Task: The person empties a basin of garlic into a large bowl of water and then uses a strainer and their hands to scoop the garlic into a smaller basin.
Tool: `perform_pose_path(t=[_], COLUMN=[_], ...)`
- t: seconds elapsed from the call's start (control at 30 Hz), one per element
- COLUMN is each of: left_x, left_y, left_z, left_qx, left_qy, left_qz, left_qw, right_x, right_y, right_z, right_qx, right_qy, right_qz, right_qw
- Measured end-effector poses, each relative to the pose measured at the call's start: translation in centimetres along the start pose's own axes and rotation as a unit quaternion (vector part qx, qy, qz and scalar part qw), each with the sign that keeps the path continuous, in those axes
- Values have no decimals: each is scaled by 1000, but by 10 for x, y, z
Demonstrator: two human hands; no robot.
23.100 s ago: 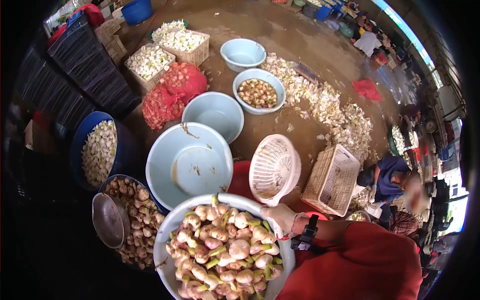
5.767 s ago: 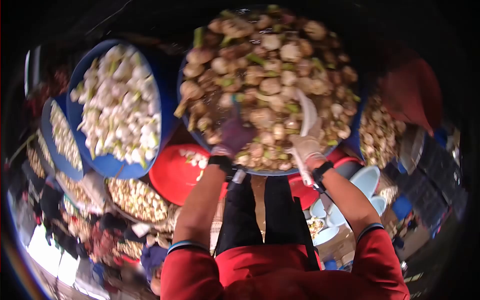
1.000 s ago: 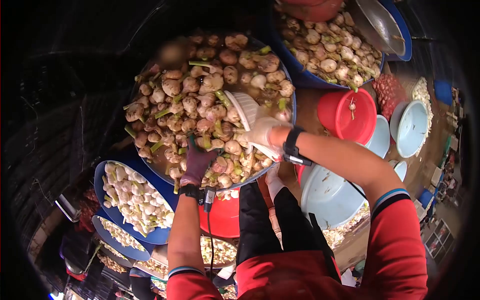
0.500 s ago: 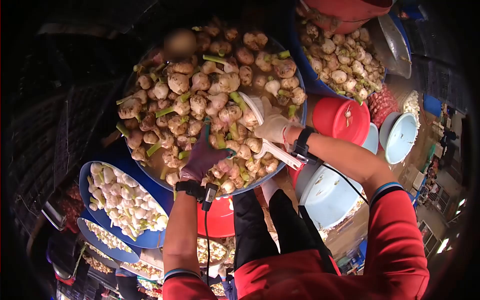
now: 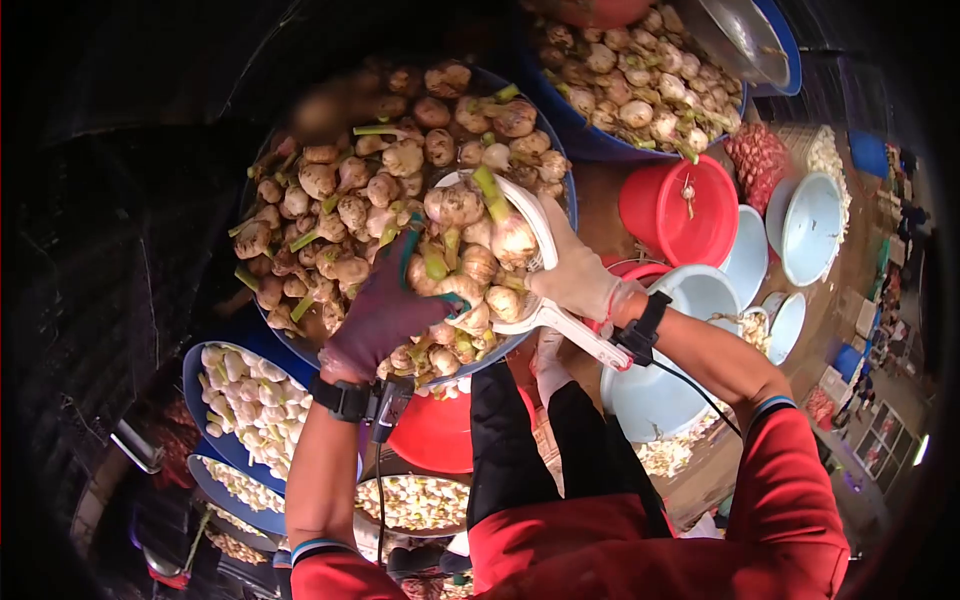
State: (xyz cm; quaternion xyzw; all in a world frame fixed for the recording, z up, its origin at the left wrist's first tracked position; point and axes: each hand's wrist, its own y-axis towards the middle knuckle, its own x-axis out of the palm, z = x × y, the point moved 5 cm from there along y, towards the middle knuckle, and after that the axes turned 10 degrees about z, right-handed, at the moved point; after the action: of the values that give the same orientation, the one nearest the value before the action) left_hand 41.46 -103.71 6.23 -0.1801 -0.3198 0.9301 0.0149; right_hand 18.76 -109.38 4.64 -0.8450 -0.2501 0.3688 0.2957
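A large blue tub [image 5: 572, 200] holds garlic bulbs with soil on them in brownish water. My right hand [image 5: 575, 270], in a pale glove, grips the rim of a white strainer [image 5: 541, 228] whose handle points down right. Several bulbs with green stems [image 5: 480, 235] fill the strainer. On its left side, my left hand [image 5: 385, 305], in a dark purple glove with green fingertips, has thumb and fingers spread against the bulbs.
Another blue tub of garlic [image 5: 640, 85] stands at the upper right. Right of me are a red bucket [image 5: 690, 215] and pale blue basins [image 5: 810, 230]. A blue basin of cleaner garlic [image 5: 250, 400] sits lower left, and a red basin [image 5: 430, 435] lies below the tub.
The strainer has come up from among the bulbs and now carries several. My right hand has moved with it, and the view has shifted slightly.
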Motion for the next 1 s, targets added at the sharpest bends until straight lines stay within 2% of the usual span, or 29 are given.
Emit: perform_pose_path(t=[0.07,0.13,0.2,0.27,0.4,0.47,0.5,0.57,0.63,0.67,0.7,0.73,0.8,0.87,0.93,1.0], left_x=[9,23,43,76,165,226,251,315,362,378,389,385,351,303,249,194], left_y=[-15,-32,-52,-71,-108,-129,-134,-142,-145,-148,-147,-146,-133,-119,-109,-109], left_z=[26,47,83,99,137,131,143,134,131,127,120,106,89,54,10,-38], left_qx=[29,39,90,80,121,205,161,147,124,112,100,131,109,82,79,-27], left_qy=[15,58,125,150,145,192,146,102,98,142,185,177,201,210,204,238], left_qz=[2,26,24,4,-82,-82,-160,-218,-248,-251,-249,-178,-109,5,124,199], left_qw=[999,997,988,985,979,956,963,960,956,951,945,959,967,974,968,950], right_x=[-12,-24,-37,-63,-115,-135,-141,-149,-162,-163,-168,-169,-172,-175,-180,-195], right_y=[-17,-40,-64,-99,-182,-223,-245,-283,-310,-311,-306,-302,-293,-290,-289,-287], right_z=[10,24,40,64,125,160,190,241,287,305,320,338,361,371,367,369], right_qx=[-74,-62,-91,-89,-103,-82,-19,45,98,100,113,120,110,50,53,148], right_qy=[46,80,241,204,177,203,268,334,140,142,-25,-189,-197,-248,-264,-356], right_qz=[55,44,54,92,172,173,188,203,283,283,297,293,297,310,322,272], right_qw=[995,994,965,970,963,960,945,919,944,943,948,930,928,916,908,881])
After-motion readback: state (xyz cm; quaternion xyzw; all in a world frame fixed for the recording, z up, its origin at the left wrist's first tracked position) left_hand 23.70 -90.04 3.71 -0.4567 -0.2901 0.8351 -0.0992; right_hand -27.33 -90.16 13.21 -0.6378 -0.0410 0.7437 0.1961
